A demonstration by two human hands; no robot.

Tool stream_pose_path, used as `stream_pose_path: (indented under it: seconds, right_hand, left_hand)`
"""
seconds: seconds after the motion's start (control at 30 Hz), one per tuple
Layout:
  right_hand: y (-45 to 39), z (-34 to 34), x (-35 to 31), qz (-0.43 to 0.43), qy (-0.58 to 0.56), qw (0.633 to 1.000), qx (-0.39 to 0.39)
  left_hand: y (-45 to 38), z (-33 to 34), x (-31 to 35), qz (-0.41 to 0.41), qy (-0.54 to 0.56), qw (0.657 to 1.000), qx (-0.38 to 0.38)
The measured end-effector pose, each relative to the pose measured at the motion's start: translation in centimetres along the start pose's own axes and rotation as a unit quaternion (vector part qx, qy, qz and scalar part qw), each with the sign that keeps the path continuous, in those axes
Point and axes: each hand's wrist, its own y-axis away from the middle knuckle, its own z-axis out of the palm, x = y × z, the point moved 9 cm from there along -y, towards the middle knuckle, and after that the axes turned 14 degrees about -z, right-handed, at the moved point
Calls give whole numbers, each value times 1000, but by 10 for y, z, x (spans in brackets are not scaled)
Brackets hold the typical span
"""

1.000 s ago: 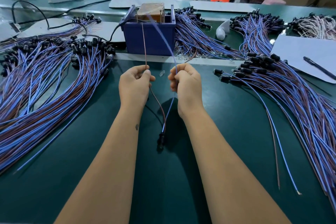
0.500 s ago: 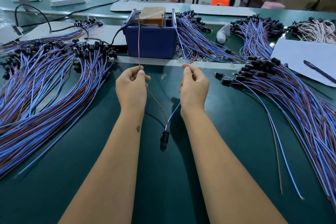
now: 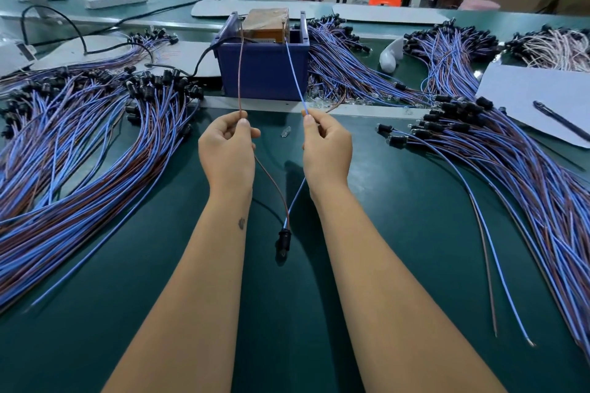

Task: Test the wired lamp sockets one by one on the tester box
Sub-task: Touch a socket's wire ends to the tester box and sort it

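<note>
Head view: over a green counter (image 3: pixel 399 233), the left hand (image 3: pixel 227 150) pinches a brown wire (image 3: pixel 240 73) between thumb and fingers while the right hand (image 3: pixel 326 150) pinches a blue wire (image 3: pixel 295 76) the same way. Both leads run up to the top of the blue tester box (image 3: pixel 265 70), standing just beyond the hands, and drop below the wrists to a single black lamp socket (image 3: pixel 283 239) hanging between the forearms. A large pile of wired sockets (image 3: pixel 73 143) lies spread on the left, another bundle (image 3: pixel 510 163) fans out on the right, and a pen (image 3: pixel 560 120) rests on a white sheet (image 3: pixel 523 96) at far right.
</note>
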Motion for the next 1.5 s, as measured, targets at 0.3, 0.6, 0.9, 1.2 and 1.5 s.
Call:
stream_pose_path:
  seconds: [0.3,0.6,0.9,1.2,1.5]
  right_hand:
    - [0,4,2,-1,-18,1000,-17]
    - [0,4,2,0,-32,999,-17]
    - [2,2,2,0,-35,999,-16]
    - [5,-4,-9,-15,-29,999,0]
    - [23,10,-36,-92,60,990,-83]
  left_hand:
    - [0,1,-1,0,-8,1000,-8]
    - [-1,-1,-1,2,-8,1000,-4]
    - [-3,-2,-4,-6,-2,1000,-4]
    - [-1,0,-3,-11,-9,1000,-13]
    - [20,37,-6,-52,-32,983,-173]
